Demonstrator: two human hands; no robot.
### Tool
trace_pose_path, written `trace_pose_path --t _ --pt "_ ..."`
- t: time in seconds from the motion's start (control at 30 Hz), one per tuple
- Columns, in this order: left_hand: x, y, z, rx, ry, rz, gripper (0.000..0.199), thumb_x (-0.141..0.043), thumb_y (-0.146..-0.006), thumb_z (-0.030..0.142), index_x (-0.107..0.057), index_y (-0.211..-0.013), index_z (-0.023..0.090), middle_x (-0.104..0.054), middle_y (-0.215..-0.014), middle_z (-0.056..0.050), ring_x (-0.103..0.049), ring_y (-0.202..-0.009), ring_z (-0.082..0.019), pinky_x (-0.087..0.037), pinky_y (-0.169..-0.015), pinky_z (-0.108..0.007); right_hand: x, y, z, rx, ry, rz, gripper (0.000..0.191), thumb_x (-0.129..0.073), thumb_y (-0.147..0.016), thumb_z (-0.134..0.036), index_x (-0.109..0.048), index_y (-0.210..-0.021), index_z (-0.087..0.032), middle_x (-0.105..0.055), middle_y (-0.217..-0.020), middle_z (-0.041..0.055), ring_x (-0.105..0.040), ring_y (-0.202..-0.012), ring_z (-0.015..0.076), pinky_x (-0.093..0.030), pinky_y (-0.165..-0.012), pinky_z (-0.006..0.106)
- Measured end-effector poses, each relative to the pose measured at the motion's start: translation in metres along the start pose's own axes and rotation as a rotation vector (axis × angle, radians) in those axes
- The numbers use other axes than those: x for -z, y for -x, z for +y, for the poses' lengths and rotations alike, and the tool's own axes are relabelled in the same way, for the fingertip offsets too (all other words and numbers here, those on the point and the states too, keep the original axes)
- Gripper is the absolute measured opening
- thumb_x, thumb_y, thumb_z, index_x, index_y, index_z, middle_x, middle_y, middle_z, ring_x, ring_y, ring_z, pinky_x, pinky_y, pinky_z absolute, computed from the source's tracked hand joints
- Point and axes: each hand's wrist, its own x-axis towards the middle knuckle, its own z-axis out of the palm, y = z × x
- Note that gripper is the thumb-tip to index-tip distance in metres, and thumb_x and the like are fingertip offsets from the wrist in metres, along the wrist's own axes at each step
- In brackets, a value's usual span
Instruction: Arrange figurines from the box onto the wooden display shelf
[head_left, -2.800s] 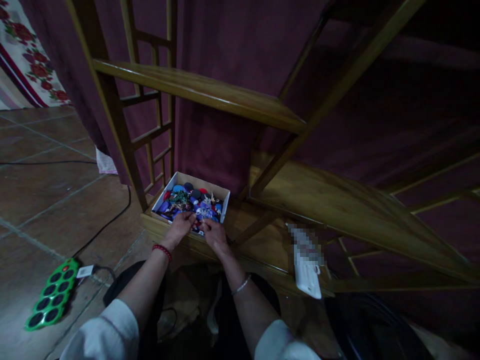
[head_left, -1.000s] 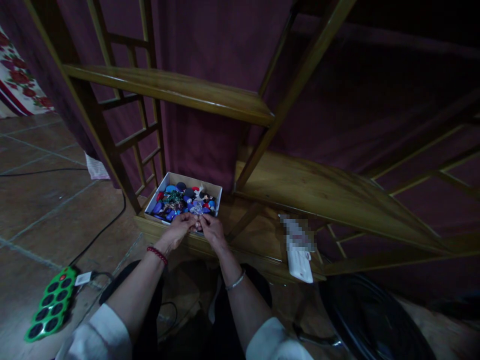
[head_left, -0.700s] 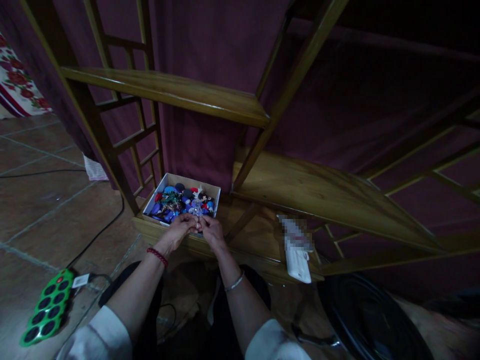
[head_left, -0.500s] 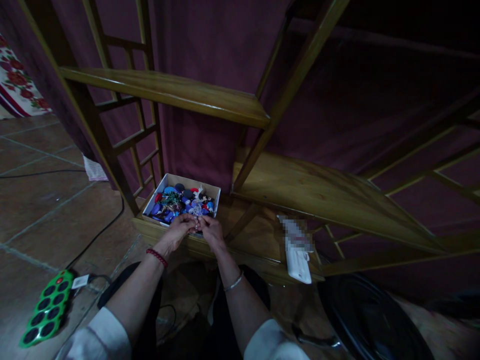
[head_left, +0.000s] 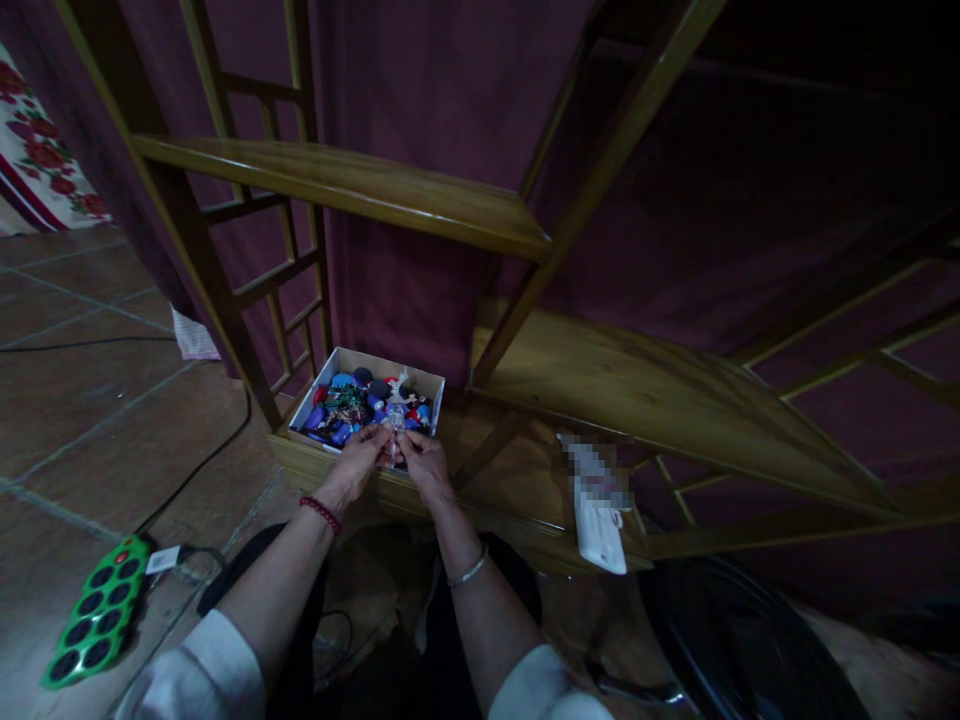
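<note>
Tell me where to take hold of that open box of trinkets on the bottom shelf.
Grip the box by its two short side walls, from the front: the low rim is open on top, the left hand and right hand already sit at its near edge.

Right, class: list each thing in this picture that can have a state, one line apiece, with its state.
White cardboard box: open-topped, full of small colourful trinkets, on the lowest wooden shelf.
Small clear trinket: pinched between both hands over the box's near edge.
Left hand: gripping the trinket.
Right hand: gripping the trinket.
Green power strip: flat on the tiled floor, cable attached.
</note>
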Motion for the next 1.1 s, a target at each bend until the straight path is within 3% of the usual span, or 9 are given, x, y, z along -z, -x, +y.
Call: trace_pose_path --t 0.8,1.1 --pt "0.0 -0.001 0.004 -0.035 0.071 0.081 0.033 -0.076 -0.045 0.026 -0.056 -0.067 0.012 -0.058 -0.061 -0.001 -0.053 -0.055 -0.009 -0.032 -0.047 -0.019 -0.002 -0.003 0.0 -0.008 0.028 0.083 0.029 -0.048 -0.075 -0.035 -0.068 -0.089 -0.02 -0.069 -0.076 -0.0002 -0.061 -0.07 0.0149 -0.048 -0.07 0.025" --pt "0.002 0.001 0.007 -0.033 0.059 0.083 0.037 -0.073 -0.05 0.021 -0.055 -0.082 0.014 -0.061 -0.061 0.0 -0.058 -0.057 -0.012 -0.037 -0.051 -0.021 -0.004 -0.001 -0.008 -0.007 -0.04 0.073 0.034 -0.043 -0.078 -0.044 -0.066 -0.073 -0.02 -0.066 -0.065 -0.0019 -0.06 -0.065 0.014 -0.047 -0.062 0.022"
